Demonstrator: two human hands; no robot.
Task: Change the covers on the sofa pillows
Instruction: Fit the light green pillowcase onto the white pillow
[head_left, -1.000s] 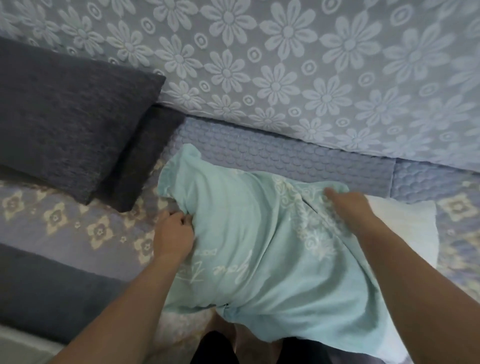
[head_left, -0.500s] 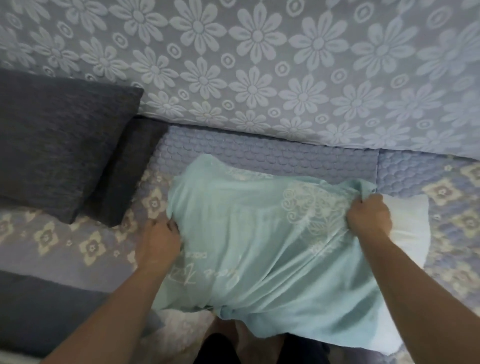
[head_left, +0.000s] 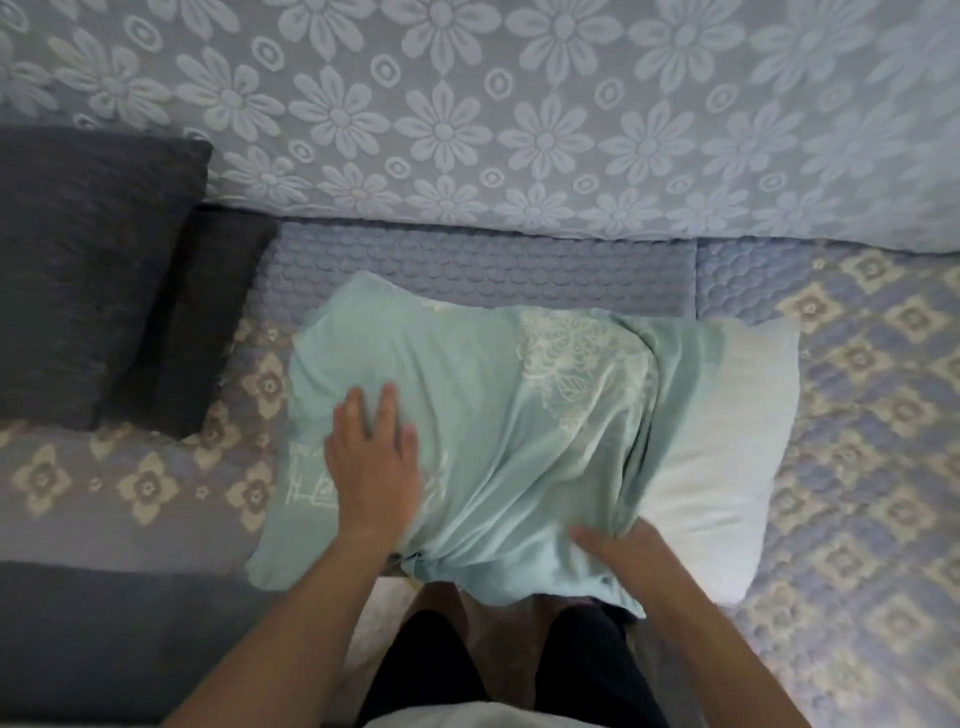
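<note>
A white pillow (head_left: 727, 441) lies across the sofa seat, its left and middle part inside a teal cover (head_left: 519, 415) printed with a white floral design. The pillow's right end sticks out bare. My left hand (head_left: 374, 457) lies flat, fingers spread, on top of the covered left part. My right hand (head_left: 623, 556) is at the near side, where it grips the cover's bunched open edge, thumb on top and fingers tucked under the cloth.
Two dark grey pillows (head_left: 88, 270) (head_left: 192, 322) lean at the left against the backrest (head_left: 519, 130), which is draped in flowered cloth. A quilted patterned throw (head_left: 857, 415) covers the seat. My knees are below the pillow at the sofa's front edge.
My left hand let go of the cover's left edge and now lies flat on top. My right hand moved from the far edge of the cover's opening to its near edge.
</note>
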